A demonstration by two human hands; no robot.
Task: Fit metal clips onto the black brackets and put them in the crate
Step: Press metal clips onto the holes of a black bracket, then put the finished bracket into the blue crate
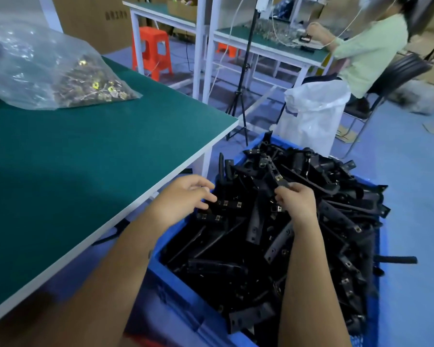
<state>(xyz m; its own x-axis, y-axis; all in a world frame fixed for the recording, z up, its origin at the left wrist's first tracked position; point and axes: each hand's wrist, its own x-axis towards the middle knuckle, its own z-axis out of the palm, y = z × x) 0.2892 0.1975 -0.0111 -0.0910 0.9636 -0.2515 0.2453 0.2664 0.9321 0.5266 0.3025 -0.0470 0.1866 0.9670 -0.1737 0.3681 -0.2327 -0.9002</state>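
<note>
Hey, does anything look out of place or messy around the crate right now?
Yes. The blue crate is heaped with black brackets above its rim, and one bracket pokes out sideways past the right edge, so it may fall. The right hand grips a bracket on the pile; the left hand hovers open.

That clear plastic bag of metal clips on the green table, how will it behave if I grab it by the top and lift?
The bag looks thin and crinkled, so it will probably sag rather than hold shape. The clips are heaped in one corner, so that end is likely heavy and may swing. Their metal edges could perhaps tear the film.
</note>
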